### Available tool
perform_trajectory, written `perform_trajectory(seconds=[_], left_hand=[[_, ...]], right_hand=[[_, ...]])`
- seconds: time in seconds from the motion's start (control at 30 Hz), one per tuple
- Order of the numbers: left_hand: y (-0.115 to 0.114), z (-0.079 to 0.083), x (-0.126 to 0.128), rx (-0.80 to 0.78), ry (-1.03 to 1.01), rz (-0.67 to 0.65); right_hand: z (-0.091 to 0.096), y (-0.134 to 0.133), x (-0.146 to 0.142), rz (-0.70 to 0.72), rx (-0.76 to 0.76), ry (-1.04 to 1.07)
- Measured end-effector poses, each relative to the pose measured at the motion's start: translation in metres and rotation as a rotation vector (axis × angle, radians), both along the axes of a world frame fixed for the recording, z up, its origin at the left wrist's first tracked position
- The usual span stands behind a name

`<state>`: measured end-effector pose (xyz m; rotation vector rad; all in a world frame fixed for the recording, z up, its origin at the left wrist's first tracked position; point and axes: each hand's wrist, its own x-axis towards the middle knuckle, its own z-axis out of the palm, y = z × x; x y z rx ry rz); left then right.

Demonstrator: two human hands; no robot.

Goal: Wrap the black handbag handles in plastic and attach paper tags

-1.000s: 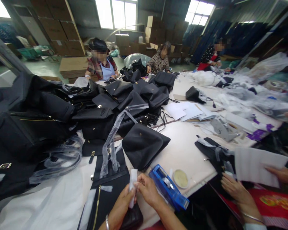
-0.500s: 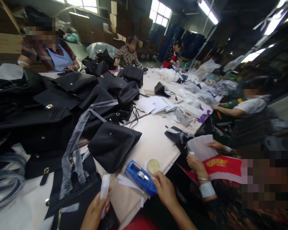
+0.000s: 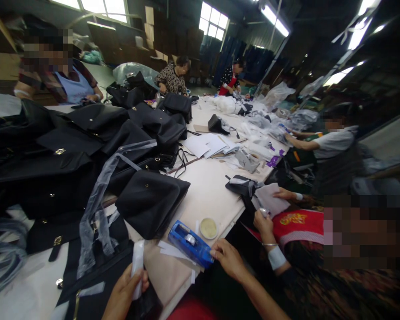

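My left hand (image 3: 128, 289) is closed around a white wrapping strip (image 3: 138, 260), which stands up between thumb and fingers. Black material (image 3: 148, 302) shows just under that hand. At the table's near edge, my right hand (image 3: 229, 258) pinches thumb and forefinger together at the end of a blue tape dispenser (image 3: 190, 244). Whatever is between those fingertips is too small to make out. A tape roll (image 3: 190, 240) sits inside the dispenser. Beside it are white paper strips (image 3: 175, 251) and a round shallow tin (image 3: 208, 228). Left of the dispenser lies a black bag (image 3: 150, 202).
Black bags (image 3: 96, 122) are heaped along the left, with a clear plastic wrap (image 3: 98, 209) over some. White sheets (image 3: 211, 146) lie mid-table. At right, a co-worker's hands (image 3: 264, 224) hold a white piece (image 3: 270, 198). Several other people sit around the table.
The view has shifted slightly, moving most things left in the picture. My left hand keeps its hold on the white strip, and my right hand stays pinched at the dispenser's end.
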<state>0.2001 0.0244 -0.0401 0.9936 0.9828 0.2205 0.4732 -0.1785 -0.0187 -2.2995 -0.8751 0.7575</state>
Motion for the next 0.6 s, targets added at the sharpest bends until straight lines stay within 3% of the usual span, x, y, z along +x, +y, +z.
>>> perform_trajectory(seconds=[0.17, 0.4, 0.6], left_hand=[[0.000, -0.006, -0.003, 0.024, 0.021, -0.012], [-0.001, -0.001, 0.002, 0.009, 0.023, 0.008], [-0.004, 0.001, 0.011, -0.010, 0.059, 0.171]], right_hand=[[0.009, -0.015, -0.003, -0.118, 0.024, 0.195], [-0.025, -0.027, 0.008, -0.239, 0.000, 0.365], [-0.037, -0.030, 0.010, -0.281, 0.033, 0.439]])
